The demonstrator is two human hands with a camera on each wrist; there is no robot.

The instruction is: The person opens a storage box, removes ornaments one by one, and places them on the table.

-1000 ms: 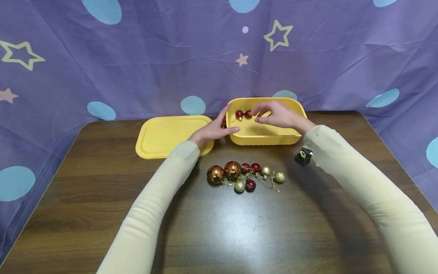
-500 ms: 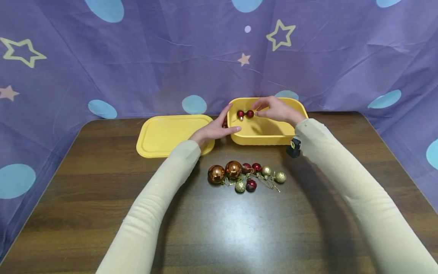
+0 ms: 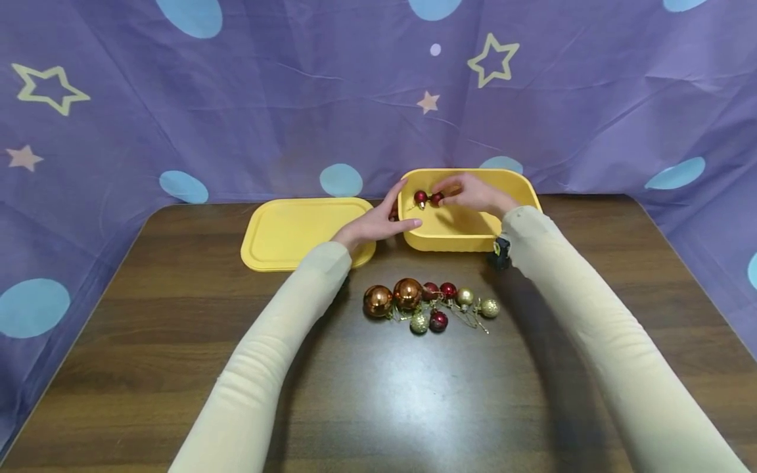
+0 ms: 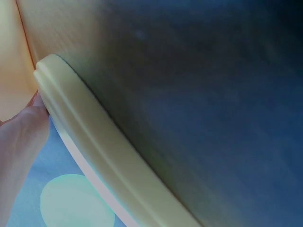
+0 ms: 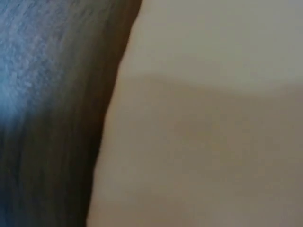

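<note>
Inside the yellow container (image 3: 449,244), near its left end, lie two small red Christmas baubles. My right hand (image 3: 475,194) reaches in from the right, its thumb and fingers pinching the right-hand red bauble (image 3: 436,199); the other red bauble (image 3: 420,197) sits just left of it. At the container's left end, my left hand (image 3: 375,222) rests against the side with thumb and fingers spread. Something dark red is partly hidden behind that hand. In the left wrist view part of a hand (image 4: 23,137) shows beside a yellow edge. The right wrist view shows no fingers.
A flat yellow lid (image 3: 301,233) lies left of the container. In front is a row of baubles: large copper ones (image 3: 407,294), dark red ones (image 3: 438,320) and gold ones (image 3: 489,308) with string loops. A purple curtain (image 3: 355,118) hangs behind the wooden table (image 3: 195,315).
My right hand has moved left inside the container and its fingers have closed on the right-hand red bauble. The left hand stays at the container's left end. The head view shifts slightly.
</note>
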